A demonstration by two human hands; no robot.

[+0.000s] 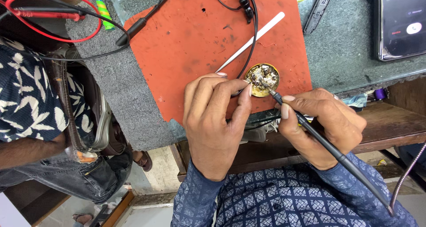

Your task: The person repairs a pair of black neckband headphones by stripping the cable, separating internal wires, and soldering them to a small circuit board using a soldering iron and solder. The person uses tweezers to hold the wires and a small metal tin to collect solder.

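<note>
My right hand (320,122) grips a black soldering iron (330,147) like a pen, its tip resting in a small round brass tin (262,79) of crusted flux or solder residue. The tin sits on a red-orange mat (199,45) near the bench's front edge. My left hand (213,120) lies palm down on the mat, its fingertips at the tin's left rim and on a black earphone wire (254,40). A pair of metal tweezers (253,40) lies slanted on the mat, one end running under my left fingers.
A phone (399,22) with a lit screen lies at the top right. Red and black test leads (53,13) curl at the top left on the grey bench top (337,45). Another person in a patterned shirt (26,93) stands at the left.
</note>
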